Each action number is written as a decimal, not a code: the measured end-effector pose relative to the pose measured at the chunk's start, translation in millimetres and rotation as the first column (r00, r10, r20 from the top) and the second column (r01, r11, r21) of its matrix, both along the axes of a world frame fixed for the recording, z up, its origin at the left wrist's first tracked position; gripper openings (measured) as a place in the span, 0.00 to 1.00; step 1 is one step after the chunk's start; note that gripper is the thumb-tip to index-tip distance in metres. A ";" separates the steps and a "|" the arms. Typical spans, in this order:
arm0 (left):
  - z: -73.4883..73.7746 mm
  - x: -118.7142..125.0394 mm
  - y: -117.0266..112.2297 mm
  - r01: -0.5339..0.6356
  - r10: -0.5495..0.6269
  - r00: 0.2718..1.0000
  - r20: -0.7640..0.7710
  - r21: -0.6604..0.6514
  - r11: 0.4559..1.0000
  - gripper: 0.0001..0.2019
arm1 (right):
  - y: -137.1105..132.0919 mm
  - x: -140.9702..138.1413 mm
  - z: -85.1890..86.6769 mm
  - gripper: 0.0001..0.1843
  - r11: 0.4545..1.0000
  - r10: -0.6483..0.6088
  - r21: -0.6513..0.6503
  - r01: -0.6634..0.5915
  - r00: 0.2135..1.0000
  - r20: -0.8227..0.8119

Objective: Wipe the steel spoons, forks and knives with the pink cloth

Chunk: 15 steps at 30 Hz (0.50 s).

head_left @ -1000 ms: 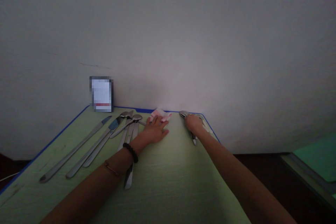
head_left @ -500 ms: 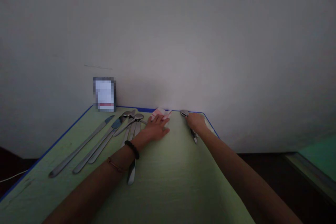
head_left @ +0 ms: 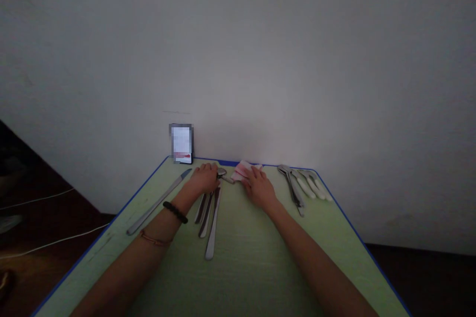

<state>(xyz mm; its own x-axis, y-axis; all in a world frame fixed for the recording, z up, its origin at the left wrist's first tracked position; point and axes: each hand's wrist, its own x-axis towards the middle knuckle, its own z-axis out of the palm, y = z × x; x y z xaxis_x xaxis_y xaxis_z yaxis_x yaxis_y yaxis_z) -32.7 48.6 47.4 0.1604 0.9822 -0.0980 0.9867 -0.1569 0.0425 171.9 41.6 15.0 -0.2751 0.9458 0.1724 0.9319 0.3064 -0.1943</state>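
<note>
My left hand (head_left: 204, 178) is over the far left part of the table, its fingers curled down among the cutlery. Just beside its fingertips shows the bowl of a spoon (head_left: 222, 172); what lies under the palm is hidden. Several metal handles (head_left: 211, 228) stick out towards me below that hand. A long knife (head_left: 159, 208) lies to its left. My right hand (head_left: 260, 188) has its fingers closed on a crumpled pink and white cloth (head_left: 241, 169) near the back edge.
A phone (head_left: 182, 143) stands against the wall at the back left. Metal spoons (head_left: 292, 185) lie stacked at the back right, beside several white-handled utensils (head_left: 316, 188). The light green table (head_left: 238, 267) has a blue edge. White cables run across the floor at left.
My left hand has left the cloth and moved left onto the cutlery. My right hand has let go of the metal spoons and moved left to the cloth. The view has shifted.
</note>
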 end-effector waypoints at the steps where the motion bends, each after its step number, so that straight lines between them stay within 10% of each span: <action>1: -3.2 -1.7 -0.6 -0.010 0.009 1.000 -0.016 -0.011 1.000 0.22 | 0.5 -0.5 -9.1 0.25 1.000 0.017 0.005 -0.017 1.000 -0.014; 15: -12.4 -4.2 1.7 -0.037 0.037 0.999 0.005 -0.002 0.999 0.15 | 1.1 2.1 -23.6 0.19 0.992 -0.029 0.120 0.046 0.989 -0.142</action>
